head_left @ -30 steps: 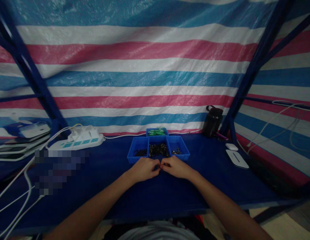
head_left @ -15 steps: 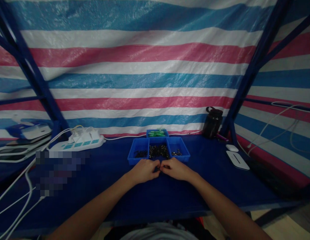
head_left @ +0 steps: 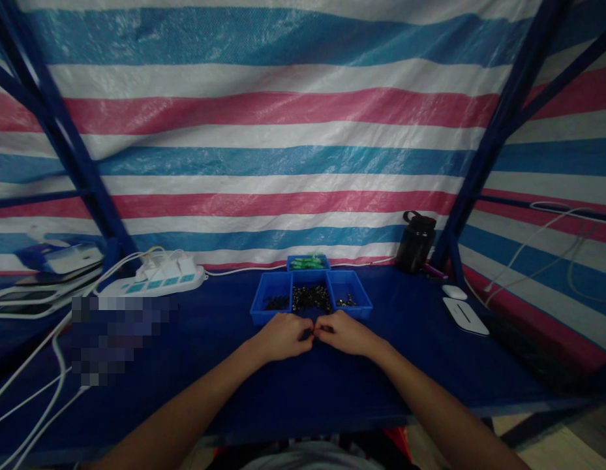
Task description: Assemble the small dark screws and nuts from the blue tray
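My left hand point(head_left: 285, 336) and my right hand point(head_left: 342, 331) meet fingertip to fingertip just in front of the blue bins. Both are pinched closed; whatever lies between the fingers is too small and dark to name. Right behind them, the middle blue bin point(head_left: 310, 279) holds a heap of small black and shiny parts point(head_left: 311, 298). Small dark pieces point(head_left: 277, 302) lie in the left blue bin point(head_left: 269, 286). A few shiny metal bits point(head_left: 346, 300) are in the right blue bin point(head_left: 350, 283). Green items point(head_left: 307, 262) fill a smaller blue bin at the back.
A white power strip point(head_left: 153, 283) with plugs and cables sits on the blue table point(head_left: 303, 398) at left, near stacked devices point(head_left: 43, 294). On the right stand a dark bottle point(head_left: 416, 243), a white flat device point(head_left: 465, 316) and a small white case point(head_left: 454, 291). Striped sheeting hangs behind.
The view has shifted very slightly. My hands stay pinched together in the same place, with only tiny finger movement.
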`<act>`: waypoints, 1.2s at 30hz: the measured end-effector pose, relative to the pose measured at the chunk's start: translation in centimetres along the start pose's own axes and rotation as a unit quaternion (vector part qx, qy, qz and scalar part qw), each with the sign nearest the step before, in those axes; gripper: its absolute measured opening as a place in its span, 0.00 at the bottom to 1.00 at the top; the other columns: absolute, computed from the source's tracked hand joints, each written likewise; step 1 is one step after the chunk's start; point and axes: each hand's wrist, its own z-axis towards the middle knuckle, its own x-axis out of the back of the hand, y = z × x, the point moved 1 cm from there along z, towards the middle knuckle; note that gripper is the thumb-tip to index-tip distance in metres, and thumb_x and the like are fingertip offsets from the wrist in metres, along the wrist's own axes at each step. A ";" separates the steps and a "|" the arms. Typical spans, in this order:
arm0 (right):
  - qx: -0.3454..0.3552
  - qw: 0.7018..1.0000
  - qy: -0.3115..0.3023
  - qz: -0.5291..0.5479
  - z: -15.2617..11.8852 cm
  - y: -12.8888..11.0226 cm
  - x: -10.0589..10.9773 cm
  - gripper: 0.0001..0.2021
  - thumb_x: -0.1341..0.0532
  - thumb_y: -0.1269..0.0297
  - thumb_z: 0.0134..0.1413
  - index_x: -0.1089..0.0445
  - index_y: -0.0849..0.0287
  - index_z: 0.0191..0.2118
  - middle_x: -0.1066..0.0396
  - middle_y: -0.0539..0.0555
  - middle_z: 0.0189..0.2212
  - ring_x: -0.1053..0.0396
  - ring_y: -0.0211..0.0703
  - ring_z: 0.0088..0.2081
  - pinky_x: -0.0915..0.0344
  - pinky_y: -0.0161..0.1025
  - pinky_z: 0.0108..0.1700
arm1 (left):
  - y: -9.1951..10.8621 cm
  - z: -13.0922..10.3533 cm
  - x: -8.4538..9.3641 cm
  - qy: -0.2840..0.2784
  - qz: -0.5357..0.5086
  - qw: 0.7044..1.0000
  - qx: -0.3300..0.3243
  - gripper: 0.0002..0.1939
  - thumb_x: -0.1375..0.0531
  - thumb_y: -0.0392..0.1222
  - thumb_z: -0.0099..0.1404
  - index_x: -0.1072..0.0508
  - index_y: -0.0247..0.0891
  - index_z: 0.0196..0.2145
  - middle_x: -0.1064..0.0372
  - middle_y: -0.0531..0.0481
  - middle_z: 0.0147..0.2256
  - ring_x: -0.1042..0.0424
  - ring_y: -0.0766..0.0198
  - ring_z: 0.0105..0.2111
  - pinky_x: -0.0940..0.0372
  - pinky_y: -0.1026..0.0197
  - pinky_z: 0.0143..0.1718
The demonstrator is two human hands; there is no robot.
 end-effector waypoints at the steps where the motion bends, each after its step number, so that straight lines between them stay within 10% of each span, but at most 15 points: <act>1: 0.000 1.000 0.000 0.003 0.0 0.0 0.0 0.07 0.44 0.69 0.54 0.30 0.62 0.29 0.34 0.47 0.20 0.40 0.32 0.22 0.50 0.30 0.25 | 0.0 0.0 0.0 0.000 -0.001 1.000 0.002 0.08 0.46 0.42 0.62 0.29 0.38 0.31 0.29 0.53 0.25 0.32 0.65 0.24 0.50 0.66 0.23; 36: 0.014 1.000 -0.010 -0.023 0.0 0.1 -0.2 0.08 0.45 0.70 0.55 0.29 0.62 0.30 0.32 0.48 0.21 0.39 0.32 0.22 0.50 0.30 0.25 | -0.2 0.1 -0.3 -0.023 0.011 0.999 0.020 0.07 0.45 0.43 0.62 0.29 0.39 0.33 0.29 0.51 0.27 0.30 0.64 0.26 0.45 0.67 0.26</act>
